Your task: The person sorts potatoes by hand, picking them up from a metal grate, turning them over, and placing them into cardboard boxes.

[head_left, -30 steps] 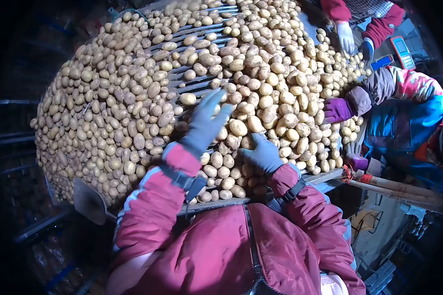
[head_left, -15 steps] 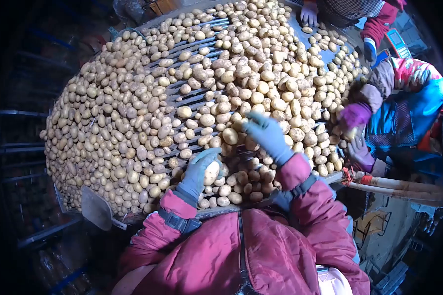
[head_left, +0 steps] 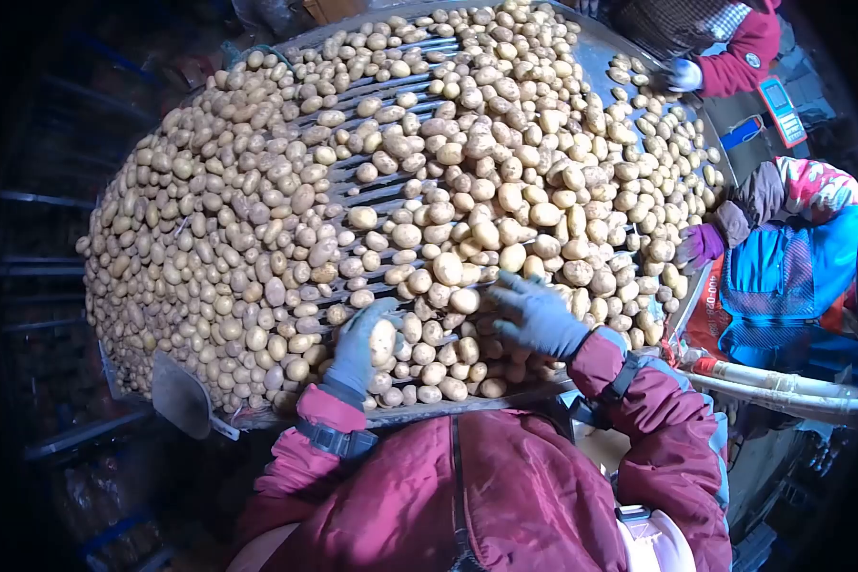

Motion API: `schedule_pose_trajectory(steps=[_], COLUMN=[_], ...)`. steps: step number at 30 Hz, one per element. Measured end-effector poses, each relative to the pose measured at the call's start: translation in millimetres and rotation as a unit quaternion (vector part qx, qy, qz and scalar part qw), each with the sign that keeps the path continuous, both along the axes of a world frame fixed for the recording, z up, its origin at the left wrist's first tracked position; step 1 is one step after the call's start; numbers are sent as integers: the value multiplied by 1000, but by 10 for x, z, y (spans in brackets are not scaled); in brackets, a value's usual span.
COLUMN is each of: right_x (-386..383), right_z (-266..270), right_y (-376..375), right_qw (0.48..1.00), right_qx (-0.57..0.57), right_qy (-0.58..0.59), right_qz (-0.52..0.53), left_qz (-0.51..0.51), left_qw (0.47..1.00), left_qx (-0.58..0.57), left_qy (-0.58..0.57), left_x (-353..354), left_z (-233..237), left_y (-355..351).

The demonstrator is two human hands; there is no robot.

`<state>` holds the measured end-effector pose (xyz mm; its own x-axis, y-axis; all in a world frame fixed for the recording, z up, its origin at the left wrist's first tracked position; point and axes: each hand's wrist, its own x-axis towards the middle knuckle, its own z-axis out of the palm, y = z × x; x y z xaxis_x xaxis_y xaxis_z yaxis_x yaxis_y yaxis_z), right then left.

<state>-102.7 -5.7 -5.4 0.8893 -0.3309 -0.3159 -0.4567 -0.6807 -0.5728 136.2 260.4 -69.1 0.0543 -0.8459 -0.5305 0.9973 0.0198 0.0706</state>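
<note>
Potatoes lie heaped over a wide slatted metal table. My left hand, in a grey-blue glove, is closed around a pale potato near the front edge. To its right, my right hand, in a matching glove, rests on the heap with its fingers spread over several potatoes and grips none that I can make out.
At the right, a co-worker's purple-gloved hand is at the table edge. Another person's white-gloved hand reaches in at the top right. A grey metal plate stands front left; pale pipes run off to the right.
My right hand has moved down and slightly right over the heap. My left hand has shifted slightly left and down with its potato. The co-workers' hands have moved too.
</note>
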Motion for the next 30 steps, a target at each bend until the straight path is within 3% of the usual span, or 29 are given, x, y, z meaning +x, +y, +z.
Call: schedule_pose_trajectory(steps=[2,4,5,7,8,9,10,11,12,14,15,18,20,22,23,25,28,29,30], right_x=[-60,-3,15,92,139,213,263,321,373,385,350,202,87,-81,-114,-85,232,315,450], right_z=[3,6,-92,-150,-96,-27,-67,-58,-38,2,96,-276,-259,-203,-208,-160,-76,-233,-132], right_y=[43,-113,-229,-522,-724,-912,-1085,-1201,-1201,-1124,-1051,-1117,-929,-797,-764,-721,-596,-568,-484], right_qw=[990,975,963,921,926,933,930,943,954,961,976,991,978,992,989,985,957,967,974], right_qx=[125,132,119,116,42,-6,34,40,-5,-47,-60,-73,10,-21,-22,-23,39,27,-16], right_qy=[-53,-76,-110,-193,-217,-179,-162,-100,-123,-143,-97,3,58,71,72,76,-72,-129,-28], right_qz=[-38,-161,-214,-319,-306,-311,-328,-315,-275,-232,-187,-113,-201,-105,-129,-152,-278,-220,-222], left_qz=[-17,-29,-36,-50,36,21,-54,-84,-127,-110,-101,-75,-117,-111,-107,-102,-103,-105,-106], left_qw=[969,999,987,906,994,972,997,980,941,949,953,960,873,855,846,889,937,942,948], left_qx=[-149,18,103,266,19,-170,54,165,276,242,225,185,169,161,158,166,174,175,175], left_qy=[196,-12,-119,-326,-105,159,5,-80,-151,-169,-178,-197,-443,-480,-498,-414,-286,-266,-245], left_x=[46,61,99,220,333,447,543,555,575,462,392,325,310,307,307,268,308,323,336], left_z=[-172,135,301,482,141,-207,-136,-126,-145,-269,-328,-444,-363,-398,-423,-394,-277,-226,-166], left_y=[-20,-87,-103,-72,77,231,218,229,257,333,369,415,414,406,406,394,338,306,270])
